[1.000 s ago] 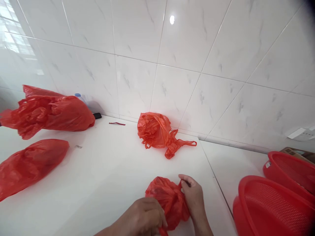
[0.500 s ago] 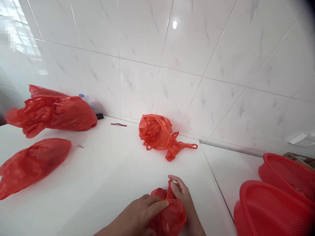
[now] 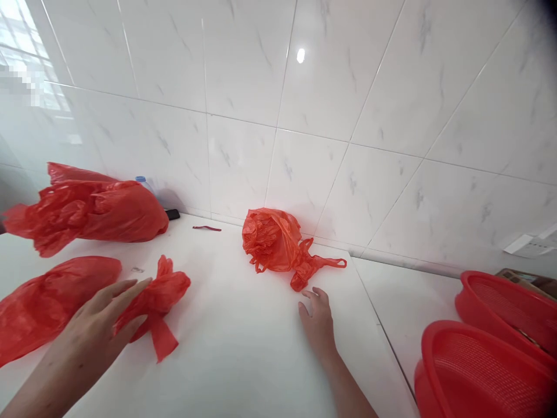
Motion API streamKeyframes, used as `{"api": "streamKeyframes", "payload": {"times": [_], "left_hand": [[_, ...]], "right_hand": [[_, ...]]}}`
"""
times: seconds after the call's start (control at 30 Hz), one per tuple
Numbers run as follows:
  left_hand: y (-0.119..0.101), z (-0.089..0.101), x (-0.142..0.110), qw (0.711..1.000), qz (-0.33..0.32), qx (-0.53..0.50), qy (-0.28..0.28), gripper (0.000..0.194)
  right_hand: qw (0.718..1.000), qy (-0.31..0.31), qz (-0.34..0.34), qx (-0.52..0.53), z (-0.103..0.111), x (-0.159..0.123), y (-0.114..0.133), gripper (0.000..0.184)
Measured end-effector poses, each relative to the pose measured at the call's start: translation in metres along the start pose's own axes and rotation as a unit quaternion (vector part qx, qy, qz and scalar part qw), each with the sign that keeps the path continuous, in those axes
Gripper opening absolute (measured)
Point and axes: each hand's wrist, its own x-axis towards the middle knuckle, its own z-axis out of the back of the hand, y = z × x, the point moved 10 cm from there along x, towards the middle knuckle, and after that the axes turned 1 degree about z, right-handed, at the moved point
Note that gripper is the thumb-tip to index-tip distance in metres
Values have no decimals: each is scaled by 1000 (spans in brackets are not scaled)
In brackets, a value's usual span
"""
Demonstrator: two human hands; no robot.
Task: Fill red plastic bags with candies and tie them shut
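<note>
My left hand (image 3: 102,316) is at the left of the white table, its thumb and fingers on either side of a bunched red plastic bag (image 3: 167,290). A loose strip of that bag hangs toward the front. Just beside it lies a fuller, smooth red bag (image 3: 56,296), partly covered by my hand and wrist. My right hand (image 3: 319,319) holds nothing, its fingers slightly bent and apart. Right beyond its fingertips is a small crumpled red bag (image 3: 304,270) with a looped handle, against a larger heap of red bags (image 3: 272,238) by the wall.
A big stuffed red bag (image 3: 126,212) stands at the back left, with a blue-capped bottle (image 3: 141,180) and a black phone-like object (image 3: 173,214) behind it. A dark red strip (image 3: 206,228) lies near the tiled wall. Red plastic baskets (image 3: 429,348) stand at the right.
The bunched red bag has gone from the front middle to the left with my left hand. My right hand has let go of it and reached forward toward the small crumpled bag.
</note>
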Motion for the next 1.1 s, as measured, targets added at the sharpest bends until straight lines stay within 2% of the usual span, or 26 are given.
{"api": "streamKeyframes", "payload": {"times": [0.07,0.13,0.23,0.37,0.5,0.63,0.7,0.77,0.83,0.9,0.97,1.03,1.1], "left_hand": [[-4,-7,-4,999,-36,24,30,44],[-15,-18,-10,998,-48,1,51,42],[-51,-45,-20,987,-84,-85,108,41],[-105,-96,-37,940,-90,-209,254,46],[-152,-133,-46,883,-39,-326,335,68],[-180,-162,-51,830,45,-420,364,83],[-186,-171,-55,812,80,-443,370,82],[-188,-176,-60,806,90,-444,379,75],[-186,-178,-64,806,91,-440,385,66],[-182,-178,-67,799,98,-451,385,60],[-181,-177,-71,771,116,-487,394,58],[-183,-177,-74,725,136,-539,408,56],[-188,-177,-76,672,157,-593,415,52]], "right_hand": [[999,17,38,-29,-10,7,9,39],[992,54,72,-89,-23,10,15,47],[973,110,103,-173,-40,10,17,55],[965,135,114,-194,-40,0,20,55],[959,150,148,-191,-36,-35,39,54],[953,167,229,-104,-53,-91,67,59],[947,134,290,-41,-56,-116,82,43],[943,68,326,-8,-46,-128,90,15],[952,7,305,-3,-25,-123,87,15],[971,-51,235,0,5,-104,75,15],[983,-103,149,13,35,-82,56,20],[994,-82,60,28,45,-64,33,40],[998,24,-16,57,28,-55,11,42]]}}
